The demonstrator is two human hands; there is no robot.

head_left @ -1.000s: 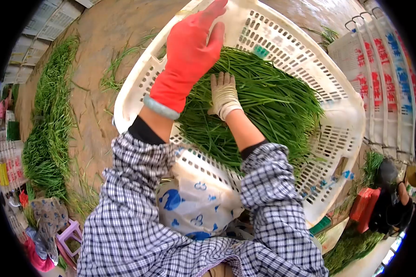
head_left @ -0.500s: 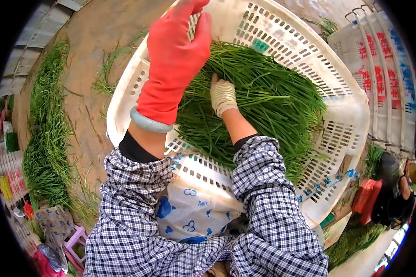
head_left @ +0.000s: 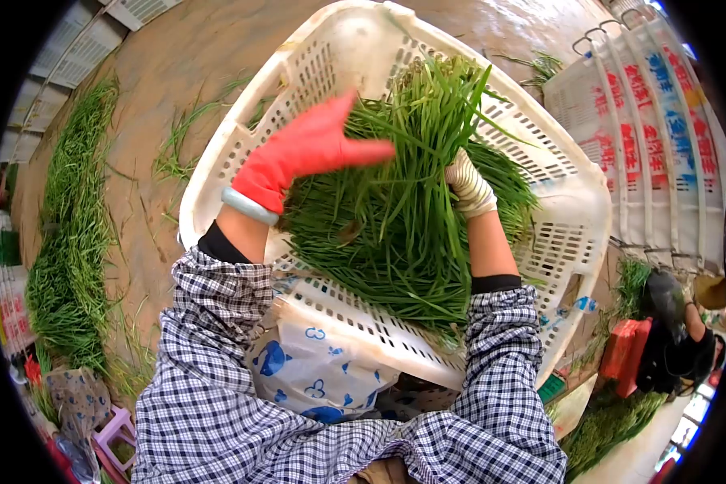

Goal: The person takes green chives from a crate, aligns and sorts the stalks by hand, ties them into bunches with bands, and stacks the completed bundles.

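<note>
A white perforated basket (head_left: pixel 569 177) holds long green stalks (head_left: pixel 363 250). My left hand (head_left: pixel 315 149), in a red rubber glove, is over the left part of the basket, blurred, with thumb and fingers spread apart and nothing in them. My right hand (head_left: pixel 469 184), in a pale striped glove, is closed around a bunch of green stalks (head_left: pixel 423 137) whose pale ends point to the basket's far side. The bunch partly hides the right fingers. A white plastic sheet with blue prints (head_left: pixel 319 367) covers my lap beneath the basket's near wall.
A long heap of green stalks (head_left: pixel 73 226) lies on the wet floor at left, near a purple stool (head_left: pixel 114 436). White crates with red and blue lettering (head_left: pixel 653 137) stand at right. A person in dark clothes (head_left: pixel 673 351) is at the lower right, beside red blocks (head_left: pixel 623 355).
My right hand has moved right and lifted a bunch, now upright above the other stalks. My left hand has come down from the basket's far left rim, towards the bunch.
</note>
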